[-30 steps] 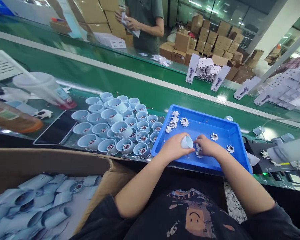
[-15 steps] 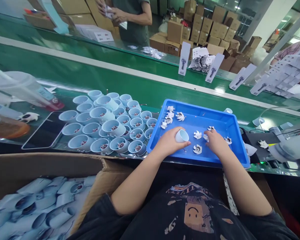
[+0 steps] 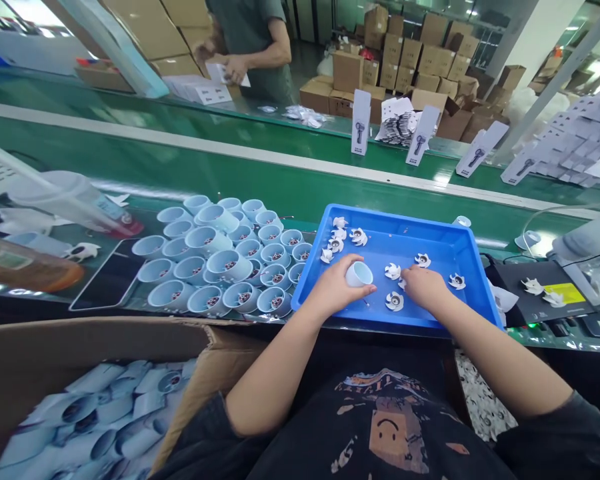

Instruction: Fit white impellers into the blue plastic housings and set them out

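My left hand grips a pale blue cup-shaped plastic housing, open end up, above the blue plastic tray. My right hand pinches a white plastic impeller at its fingertips, mostly hidden by the fingers. Close to that hand lie a white impeller and another. Several more white impellers are on the tray's left side, with others to the right.
Several rows of pale blue housings stand on the green conveyor left of the tray. A cardboard box of housings sits at lower left. Across the belt, a co-worker's hands handle white cards among stacked cartons.
My view has turned and the tray sits lower and further left. My right hand has lifted its impeller away from the tray floor. My left hand still holds the housing.
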A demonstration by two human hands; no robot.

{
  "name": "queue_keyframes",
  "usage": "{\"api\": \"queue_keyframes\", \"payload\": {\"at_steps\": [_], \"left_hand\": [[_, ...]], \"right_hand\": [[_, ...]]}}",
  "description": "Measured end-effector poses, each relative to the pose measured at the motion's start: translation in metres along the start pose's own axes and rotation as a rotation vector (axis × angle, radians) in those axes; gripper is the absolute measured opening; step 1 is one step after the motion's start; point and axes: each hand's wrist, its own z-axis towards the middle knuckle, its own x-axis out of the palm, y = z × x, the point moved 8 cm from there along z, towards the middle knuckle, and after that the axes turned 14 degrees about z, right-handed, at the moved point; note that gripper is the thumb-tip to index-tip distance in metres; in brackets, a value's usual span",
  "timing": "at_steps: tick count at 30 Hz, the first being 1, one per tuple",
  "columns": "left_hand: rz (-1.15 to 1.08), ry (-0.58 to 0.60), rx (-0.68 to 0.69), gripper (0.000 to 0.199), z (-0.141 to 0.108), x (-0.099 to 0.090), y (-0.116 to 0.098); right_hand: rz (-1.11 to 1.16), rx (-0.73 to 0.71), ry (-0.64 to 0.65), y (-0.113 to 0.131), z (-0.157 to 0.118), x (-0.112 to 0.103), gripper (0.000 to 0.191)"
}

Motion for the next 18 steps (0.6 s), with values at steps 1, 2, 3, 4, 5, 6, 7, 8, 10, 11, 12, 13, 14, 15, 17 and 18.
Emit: {"api": "queue_keyframes", "payload": {"at_steps": [1,2,3,4,5,6,7,8,10,11,12,13,14,15,17,18], "left_hand": [[-0.013,-0.022,-0.015,0.063,0.000,-0.001,0.003],[-0.025,-0.044,-0.024,0.068,-0.001,-0.002,0.005],[-0.030,-0.062,-0.025,0.070,-0.002,-0.003,0.006],[-0.024,-0.078,-0.016,0.068,-0.003,-0.004,0.006],[-0.004,-0.100,0.004,0.064,-0.005,-0.006,0.004],[0.026,-0.131,0.037,0.058,-0.008,-0.008,0.001],[0.061,-0.169,0.084,0.053,-0.011,-0.011,-0.005],[0.096,-0.206,0.145,0.048,-0.016,-0.013,-0.012],[0.160,-0.260,0.282,0.044,-0.026,-0.014,-0.029],[0.188,-0.269,0.348,0.043,-0.032,-0.012,-0.038],[0.213,-0.270,0.406,0.042,-0.036,-0.009,-0.047],[0.234,-0.272,0.454,0.041,-0.041,-0.006,-0.054],[0.252,-0.280,0.493,0.040,-0.044,-0.003,-0.060],[0.269,-0.295,0.523,0.038,-0.047,-0.001,-0.066],[0.307,-0.328,0.573,0.035,-0.051,0.004,-0.075],[0.330,-0.341,0.596,0.033,-0.053,0.006,-0.078]], "right_hand": [[0.041,-0.002,-0.022,0.001,-0.002,-0.003,0.015],[0.091,-0.012,-0.049,0.002,-0.005,-0.008,0.013],[0.155,-0.037,-0.081,0.004,-0.010,-0.013,0.012],[0.233,-0.081,-0.109,0.007,-0.016,-0.018,0.011],[0.325,-0.141,-0.128,0.011,-0.024,-0.023,0.013],[0.429,-0.213,-0.135,0.016,-0.032,-0.025,0.015],[0.540,-0.291,-0.131,0.021,-0.040,-0.027,0.018],[0.651,-0.368,-0.120,0.026,-0.047,-0.027,0.023],[0.847,-0.492,-0.103,0.032,-0.060,-0.025,0.036],[0.921,-0.538,-0.106,0.034,-0.065,-0.025,0.040],[0.977,-0.575,-0.118,0.035,-0.070,-0.026,0.041],[1.014,-0.602,-0.138,0.035,-0.075,-0.027,0.039],[1.034,-0.620,-0.165,0.036,-0.080,-0.030,0.035],[1.042,-0.631,-0.193,0.037,-0.085,-0.034,0.028],[0.979,-0.645,-0.261,0.040,-0.095,-0.042,0.018],[0.900,-0.649,-0.294,0.043,-0.100,-0.045,0.016]]}}
